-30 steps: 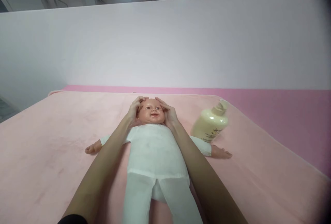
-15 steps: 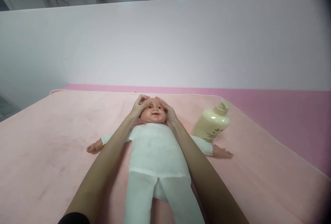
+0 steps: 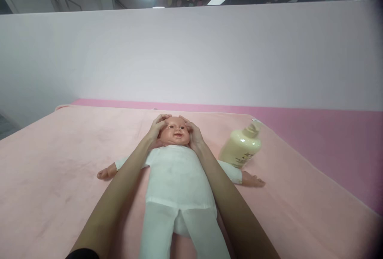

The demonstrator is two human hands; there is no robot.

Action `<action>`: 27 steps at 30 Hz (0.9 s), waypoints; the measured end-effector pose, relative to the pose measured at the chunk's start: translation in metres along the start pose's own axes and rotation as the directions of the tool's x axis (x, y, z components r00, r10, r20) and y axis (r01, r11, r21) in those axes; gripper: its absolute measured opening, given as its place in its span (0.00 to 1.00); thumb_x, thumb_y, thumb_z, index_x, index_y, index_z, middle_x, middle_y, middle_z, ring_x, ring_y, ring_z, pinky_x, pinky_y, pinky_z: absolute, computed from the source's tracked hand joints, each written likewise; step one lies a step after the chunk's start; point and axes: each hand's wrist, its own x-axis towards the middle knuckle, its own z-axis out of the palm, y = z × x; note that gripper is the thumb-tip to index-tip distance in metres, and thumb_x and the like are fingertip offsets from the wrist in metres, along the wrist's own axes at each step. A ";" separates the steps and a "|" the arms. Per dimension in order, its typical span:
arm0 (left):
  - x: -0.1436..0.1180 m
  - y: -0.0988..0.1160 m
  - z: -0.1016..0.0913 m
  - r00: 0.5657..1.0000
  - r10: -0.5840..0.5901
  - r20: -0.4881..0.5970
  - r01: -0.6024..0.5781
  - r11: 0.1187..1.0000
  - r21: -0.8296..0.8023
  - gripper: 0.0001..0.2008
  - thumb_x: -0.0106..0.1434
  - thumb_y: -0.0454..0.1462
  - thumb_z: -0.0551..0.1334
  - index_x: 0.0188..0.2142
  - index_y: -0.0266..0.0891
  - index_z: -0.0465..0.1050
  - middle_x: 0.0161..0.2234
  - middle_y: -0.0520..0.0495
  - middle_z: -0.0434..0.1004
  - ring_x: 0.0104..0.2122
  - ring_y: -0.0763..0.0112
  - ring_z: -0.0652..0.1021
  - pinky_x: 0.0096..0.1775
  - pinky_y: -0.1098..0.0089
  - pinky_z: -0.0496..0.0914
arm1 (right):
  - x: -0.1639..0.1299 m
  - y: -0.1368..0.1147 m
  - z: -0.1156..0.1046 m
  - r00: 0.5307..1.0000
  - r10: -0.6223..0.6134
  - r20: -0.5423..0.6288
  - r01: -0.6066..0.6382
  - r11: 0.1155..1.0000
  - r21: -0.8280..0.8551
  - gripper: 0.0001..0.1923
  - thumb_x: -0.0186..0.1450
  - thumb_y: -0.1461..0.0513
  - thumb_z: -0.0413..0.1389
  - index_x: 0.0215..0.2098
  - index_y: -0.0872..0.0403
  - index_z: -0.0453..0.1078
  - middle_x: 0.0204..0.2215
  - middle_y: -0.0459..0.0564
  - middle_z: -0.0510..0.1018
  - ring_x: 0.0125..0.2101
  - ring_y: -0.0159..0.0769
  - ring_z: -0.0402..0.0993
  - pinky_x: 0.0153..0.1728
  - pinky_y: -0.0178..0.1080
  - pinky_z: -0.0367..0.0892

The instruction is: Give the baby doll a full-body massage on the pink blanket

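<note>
A baby doll (image 3: 176, 175) in a white cloth suit lies on its back on a pink blanket (image 3: 54, 171), head away from me. My left hand (image 3: 157, 127) cups the left side of the doll's head, fingers curled over the forehead. My right hand (image 3: 193, 131) cups the other side, fingertips on the brow. Both forearms run along the doll's body. A cream pump bottle (image 3: 242, 147) stands just right of the doll, beside its outstretched arm.
A white partition wall (image 3: 209, 51) rises behind the table. A brighter pink mat (image 3: 329, 131) shows beyond the blanket at the back and right. The blanket's edge drops off at the far left.
My fingers have slid outward from the middle of the doll's forehead toward the sides of its head. The view has dipped slightly.
</note>
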 end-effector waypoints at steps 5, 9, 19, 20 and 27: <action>-0.004 -0.009 0.003 0.997 0.014 -0.072 -0.014 1.000 0.000 0.16 0.51 0.38 0.61 0.41 0.38 0.70 0.49 0.47 0.73 0.47 0.61 0.73 0.50 0.62 0.66 | 0.008 0.007 -0.007 0.999 -0.031 -0.023 0.032 0.999 0.021 0.23 0.50 0.60 0.59 0.45 0.51 0.72 0.38 0.46 0.79 0.40 0.39 0.74 0.45 0.42 0.71; -0.009 -0.026 -0.001 0.984 0.110 -0.137 -0.100 0.992 0.078 0.19 0.54 0.42 0.61 0.46 0.39 0.70 0.52 0.45 0.71 0.53 0.58 0.70 0.55 0.60 0.64 | 0.006 0.014 -0.015 0.986 -0.154 -0.069 0.151 0.987 -0.054 0.23 0.48 0.59 0.65 0.43 0.51 0.73 0.41 0.46 0.79 0.43 0.38 0.74 0.49 0.42 0.70; -0.057 -0.016 0.001 0.989 0.145 0.035 -0.142 0.842 0.521 0.45 0.52 0.51 0.67 0.66 0.45 0.52 0.67 0.44 0.49 0.66 0.53 0.52 0.64 0.58 0.50 | -0.053 0.015 -0.028 0.957 -0.284 0.058 0.279 0.843 -0.460 0.43 0.46 0.52 0.69 0.58 0.53 0.64 0.60 0.52 0.64 0.60 0.41 0.61 0.60 0.42 0.60; -0.063 -0.013 0.001 0.989 0.137 0.048 -0.140 0.810 0.570 0.47 0.51 0.51 0.68 0.66 0.46 0.51 0.68 0.45 0.47 0.66 0.52 0.51 0.64 0.57 0.50 | -0.057 0.015 -0.027 0.958 -0.275 0.077 0.277 0.834 -0.476 0.48 0.43 0.55 0.70 0.60 0.53 0.62 0.61 0.53 0.63 0.61 0.42 0.60 0.61 0.42 0.59; -0.074 -0.005 0.003 0.988 0.126 0.093 -0.155 0.707 0.690 0.42 0.57 0.56 0.61 0.66 0.48 0.50 0.67 0.47 0.50 0.67 0.56 0.50 0.64 0.58 0.51 | -0.059 0.014 -0.032 0.970 -0.228 0.088 0.242 0.850 -0.467 0.49 0.45 0.58 0.70 0.62 0.54 0.58 0.62 0.53 0.62 0.61 0.40 0.59 0.62 0.42 0.59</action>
